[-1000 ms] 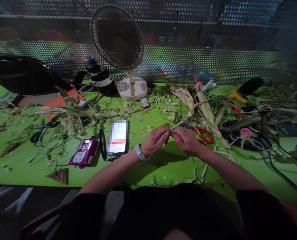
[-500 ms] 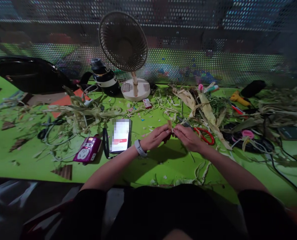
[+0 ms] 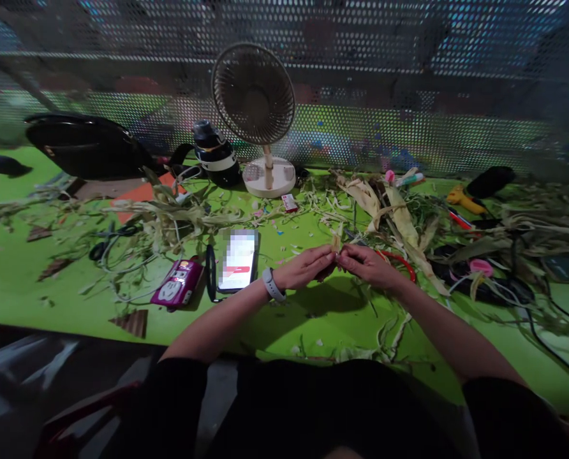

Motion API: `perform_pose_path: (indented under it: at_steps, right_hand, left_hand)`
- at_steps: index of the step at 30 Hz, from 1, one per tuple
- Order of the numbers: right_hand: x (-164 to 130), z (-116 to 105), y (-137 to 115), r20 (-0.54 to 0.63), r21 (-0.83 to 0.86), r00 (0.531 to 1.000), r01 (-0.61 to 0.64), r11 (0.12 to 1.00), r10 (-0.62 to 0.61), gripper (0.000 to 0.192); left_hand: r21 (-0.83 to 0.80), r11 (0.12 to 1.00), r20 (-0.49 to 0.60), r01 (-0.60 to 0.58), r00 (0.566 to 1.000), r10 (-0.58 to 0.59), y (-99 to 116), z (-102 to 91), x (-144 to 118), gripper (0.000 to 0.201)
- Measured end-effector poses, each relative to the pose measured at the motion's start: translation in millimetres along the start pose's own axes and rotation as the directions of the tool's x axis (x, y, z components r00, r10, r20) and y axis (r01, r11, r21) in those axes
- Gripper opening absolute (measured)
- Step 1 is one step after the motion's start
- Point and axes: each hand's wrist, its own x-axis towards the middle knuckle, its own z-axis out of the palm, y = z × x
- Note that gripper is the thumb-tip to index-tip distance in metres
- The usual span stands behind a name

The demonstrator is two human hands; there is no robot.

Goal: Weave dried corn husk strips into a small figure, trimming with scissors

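Observation:
My left hand [image 3: 304, 268] and my right hand [image 3: 367, 264] meet fingertip to fingertip above the green table [image 3: 36, 280]. Between the fingers they pinch a small tan piece of dried corn husk [image 3: 335, 242] that sticks up a little. A grey band sits on my left wrist. Just behind my right hand lie red-handled scissors [image 3: 406, 263], partly hidden by it. Both forearms reach in from the bottom of the view.
A phone [image 3: 238, 259] with a lit screen and a purple power strip [image 3: 177, 291] lie left of my hands. A small fan [image 3: 256, 105], a black bottle [image 3: 214, 153] and a black bag [image 3: 86, 146] stand at the back. Dried husks [image 3: 399, 213], cables and a yellow glue gun [image 3: 461, 199] fill the right side.
My head has turned left and up a bit, so everything has shifted right and down in view. My hands stay together on the husk piece, working it slightly.

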Motion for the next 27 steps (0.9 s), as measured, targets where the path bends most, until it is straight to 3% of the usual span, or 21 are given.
perform_pose_path:
  at_steps: [7, 13, 17, 20, 24, 27]
  right_hand:
    - [-1.4, 7.0, 5.9, -0.077, -0.036, 0.995, -0.061, 0.997, 0.058, 0.037]
    - [-0.3, 12.3, 5.7, -0.107, -0.32, 0.994, -0.054, 0.946, 0.02, 0.033]
    - [0.0, 15.8, 7.8, -0.086, -0.441, 0.996, -0.013, 0.898, -0.028, 0.03]
    - [-1.6, 18.4, 10.0, -0.096, -0.484, 0.993, 0.01, 0.875, -0.065, 0.025]
    - [-4.8, 20.9, 14.0, -0.177, -0.581, 0.966, 0.054, 0.812, -0.191, 0.02]
    - [-5.8, 21.9, 17.0, -0.178, -0.704, 0.925, 0.118, 0.7, -0.335, 0.022]
  left_hand:
    - [0.149, 0.988, -0.061, 0.031, 0.998, -0.022, 4.1, -4.2, 0.6, 0.041]
    - [0.127, 0.984, -0.159, 0.122, 0.982, -0.101, -9.3, -4.7, -3.2, 0.042]
    - [-0.118, 0.98, -0.251, 0.163, 0.949, -0.188, -14.9, -1.3, -6.4, 0.041]
    - [-0.337, 0.929, -0.309, 0.152, 0.915, -0.261, -16.8, 1.4, -6.2, 0.042]
    - [-0.524, 0.836, -0.264, 0.166, 0.901, -0.344, -20.5, 4.3, -5.3, 0.041]
    - [-0.607, 0.778, -0.234, 0.16, 0.9, -0.367, -22.2, 6.8, -5.8, 0.037]
